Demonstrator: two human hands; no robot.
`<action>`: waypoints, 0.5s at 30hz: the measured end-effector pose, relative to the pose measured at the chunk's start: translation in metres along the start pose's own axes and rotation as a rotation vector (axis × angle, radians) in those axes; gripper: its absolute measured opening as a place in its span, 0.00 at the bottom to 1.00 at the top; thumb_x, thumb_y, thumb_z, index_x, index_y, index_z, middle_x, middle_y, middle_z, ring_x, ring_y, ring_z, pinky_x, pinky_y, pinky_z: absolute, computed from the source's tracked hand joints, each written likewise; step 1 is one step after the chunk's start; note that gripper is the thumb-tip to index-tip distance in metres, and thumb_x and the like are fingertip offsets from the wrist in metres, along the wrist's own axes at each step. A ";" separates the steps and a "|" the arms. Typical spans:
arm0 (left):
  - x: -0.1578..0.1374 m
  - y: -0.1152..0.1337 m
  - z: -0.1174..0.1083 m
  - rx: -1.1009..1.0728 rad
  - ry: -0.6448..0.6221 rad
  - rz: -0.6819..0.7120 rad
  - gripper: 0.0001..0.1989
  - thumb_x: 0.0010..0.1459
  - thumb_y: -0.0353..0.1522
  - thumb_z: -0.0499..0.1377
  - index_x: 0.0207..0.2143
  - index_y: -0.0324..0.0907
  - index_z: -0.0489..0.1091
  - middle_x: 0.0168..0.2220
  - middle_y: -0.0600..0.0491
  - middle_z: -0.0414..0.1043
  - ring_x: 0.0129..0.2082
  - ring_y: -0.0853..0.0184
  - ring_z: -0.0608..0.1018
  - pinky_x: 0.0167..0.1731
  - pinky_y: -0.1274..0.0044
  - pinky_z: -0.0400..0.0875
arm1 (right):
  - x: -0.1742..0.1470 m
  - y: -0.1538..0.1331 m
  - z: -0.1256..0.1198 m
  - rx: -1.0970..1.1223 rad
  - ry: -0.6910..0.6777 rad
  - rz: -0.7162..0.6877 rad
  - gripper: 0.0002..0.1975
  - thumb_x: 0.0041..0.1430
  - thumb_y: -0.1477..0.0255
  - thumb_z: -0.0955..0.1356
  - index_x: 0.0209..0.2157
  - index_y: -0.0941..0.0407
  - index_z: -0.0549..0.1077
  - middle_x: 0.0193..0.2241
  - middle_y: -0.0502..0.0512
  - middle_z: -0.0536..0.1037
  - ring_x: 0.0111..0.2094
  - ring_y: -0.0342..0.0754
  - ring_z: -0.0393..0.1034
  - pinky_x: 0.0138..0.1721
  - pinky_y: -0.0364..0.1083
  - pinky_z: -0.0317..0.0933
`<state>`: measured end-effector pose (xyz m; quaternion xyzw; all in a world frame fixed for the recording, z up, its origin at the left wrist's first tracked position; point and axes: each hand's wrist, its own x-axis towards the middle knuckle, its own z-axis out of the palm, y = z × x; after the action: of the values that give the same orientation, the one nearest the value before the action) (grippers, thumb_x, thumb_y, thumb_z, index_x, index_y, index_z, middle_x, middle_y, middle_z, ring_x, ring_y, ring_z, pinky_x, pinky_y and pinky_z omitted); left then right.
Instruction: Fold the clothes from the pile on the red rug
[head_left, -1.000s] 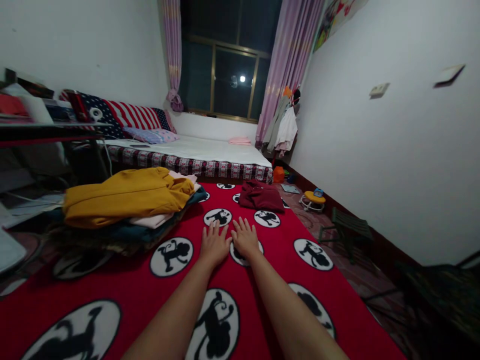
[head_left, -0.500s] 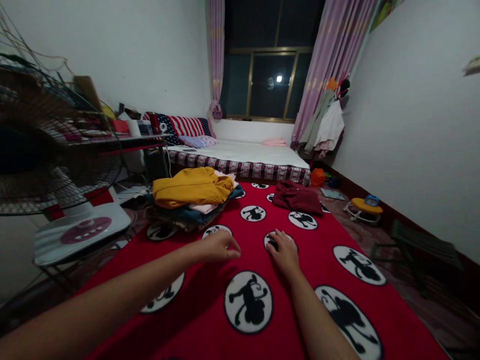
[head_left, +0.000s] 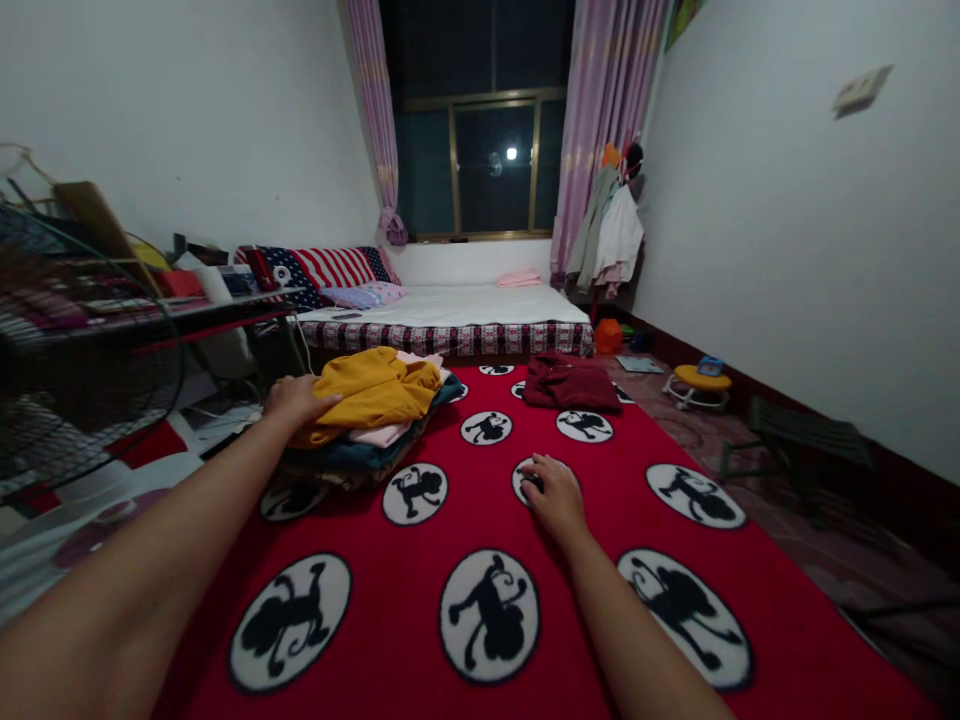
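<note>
My left hand (head_left: 294,402) reaches out to the left end of a yellow garment (head_left: 379,392) and touches it, fingers stretched over the cloth. This garment tops a pile of folded clothes, with a pale pink piece (head_left: 381,435) and a dark teal piece (head_left: 352,455) beneath. My right hand (head_left: 556,492) rests on the red blanket (head_left: 390,600), over one of its white circles with a black monkey figure. Its fingers are slightly bent and apart, holding nothing. Farther off on the blanket lies a dark red folded garment (head_left: 571,383).
A fan (head_left: 60,370) and a cluttered desk (head_left: 217,305) stand at the left. Beyond the blanket is a bed (head_left: 450,305) below a window. To the right are a yellow-topped stool (head_left: 699,378) and a dark green folding stool (head_left: 810,435).
My left hand has moved left and forward from above the blanket onto the yellow garment. My right hand stays on the blanket. The view has turned somewhat to the right.
</note>
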<state>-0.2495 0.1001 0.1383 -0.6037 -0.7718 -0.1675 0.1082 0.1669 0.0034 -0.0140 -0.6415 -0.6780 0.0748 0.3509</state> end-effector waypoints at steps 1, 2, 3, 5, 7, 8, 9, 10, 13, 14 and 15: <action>-0.003 0.006 -0.004 -0.011 0.009 0.030 0.31 0.55 0.49 0.60 0.48 0.31 0.70 0.44 0.42 0.73 0.47 0.48 0.73 0.45 0.62 0.68 | 0.000 0.000 0.000 0.006 0.004 0.003 0.13 0.54 0.71 0.66 0.41 0.51 0.78 0.54 0.54 0.73 0.58 0.51 0.61 0.61 0.52 0.49; -0.006 0.013 -0.008 -0.027 0.022 0.055 0.28 0.55 0.48 0.60 0.47 0.32 0.71 0.43 0.44 0.74 0.47 0.50 0.74 0.46 0.62 0.68 | 0.000 0.000 -0.001 0.016 0.007 0.006 0.13 0.54 0.72 0.66 0.40 0.51 0.78 0.54 0.54 0.73 0.58 0.51 0.62 0.60 0.51 0.49; -0.009 0.019 -0.013 -0.044 0.032 0.073 0.25 0.56 0.46 0.61 0.45 0.32 0.72 0.41 0.45 0.74 0.46 0.52 0.74 0.46 0.63 0.67 | -0.001 0.000 -0.001 0.029 0.013 0.009 0.13 0.54 0.72 0.66 0.40 0.52 0.79 0.53 0.54 0.74 0.58 0.51 0.62 0.60 0.51 0.49; -0.014 0.035 -0.024 -0.091 0.061 0.110 0.21 0.57 0.43 0.61 0.42 0.32 0.73 0.39 0.48 0.74 0.45 0.55 0.74 0.47 0.63 0.67 | -0.001 -0.001 -0.001 0.081 0.028 0.024 0.12 0.53 0.73 0.66 0.38 0.52 0.79 0.52 0.54 0.75 0.57 0.51 0.63 0.60 0.51 0.50; -0.018 0.058 -0.040 -0.142 0.108 0.151 0.19 0.60 0.40 0.58 0.43 0.31 0.71 0.43 0.48 0.72 0.46 0.56 0.73 0.49 0.62 0.66 | 0.000 -0.001 0.000 0.230 0.061 0.067 0.09 0.52 0.73 0.67 0.34 0.53 0.79 0.49 0.55 0.77 0.55 0.52 0.65 0.60 0.51 0.51; -0.021 0.073 -0.049 -0.176 0.141 0.178 0.18 0.62 0.39 0.56 0.45 0.31 0.70 0.45 0.48 0.70 0.47 0.56 0.72 0.50 0.63 0.64 | 0.001 -0.001 0.000 0.325 0.085 0.095 0.08 0.51 0.72 0.67 0.33 0.53 0.79 0.47 0.55 0.77 0.54 0.52 0.66 0.59 0.51 0.53; -0.026 0.090 -0.059 -0.222 0.185 0.212 0.18 0.64 0.38 0.53 0.47 0.30 0.69 0.48 0.48 0.68 0.49 0.57 0.70 0.52 0.63 0.63 | 0.002 -0.001 0.000 0.417 0.112 0.125 0.08 0.52 0.71 0.67 0.34 0.53 0.79 0.46 0.56 0.78 0.53 0.52 0.68 0.58 0.51 0.55; -0.032 0.108 -0.070 -0.273 0.233 0.247 0.18 0.65 0.37 0.51 0.48 0.29 0.67 0.49 0.48 0.67 0.50 0.59 0.69 0.53 0.64 0.62 | 0.004 -0.001 -0.001 0.494 0.140 0.152 0.10 0.53 0.70 0.67 0.36 0.55 0.78 0.45 0.57 0.78 0.51 0.52 0.69 0.56 0.50 0.58; -0.073 0.152 -0.090 -0.597 0.456 0.430 0.15 0.65 0.33 0.51 0.46 0.29 0.67 0.47 0.47 0.67 0.48 0.64 0.69 0.51 0.69 0.63 | 0.004 0.003 -0.011 0.591 0.217 0.209 0.19 0.62 0.65 0.60 0.46 0.60 0.74 0.46 0.61 0.78 0.48 0.50 0.73 0.49 0.49 0.65; -0.093 0.160 -0.090 -0.693 0.488 0.490 0.12 0.63 0.31 0.53 0.45 0.32 0.67 0.45 0.48 0.68 0.46 0.65 0.70 0.50 0.71 0.65 | 0.001 0.006 -0.017 0.619 0.238 0.227 0.21 0.64 0.65 0.56 0.48 0.61 0.72 0.46 0.63 0.77 0.47 0.49 0.73 0.47 0.48 0.66; -0.116 0.164 -0.086 -0.768 0.436 0.609 0.11 0.62 0.31 0.54 0.45 0.35 0.68 0.45 0.49 0.69 0.45 0.66 0.71 0.48 0.73 0.66 | -0.003 0.010 -0.025 0.666 0.248 0.246 0.23 0.66 0.65 0.53 0.48 0.62 0.72 0.45 0.63 0.78 0.46 0.49 0.74 0.44 0.48 0.68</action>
<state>-0.0650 -0.0021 0.1959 -0.7476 -0.4045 -0.5205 0.0811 0.1890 -0.0068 -0.0023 -0.5729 -0.4869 0.2546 0.6082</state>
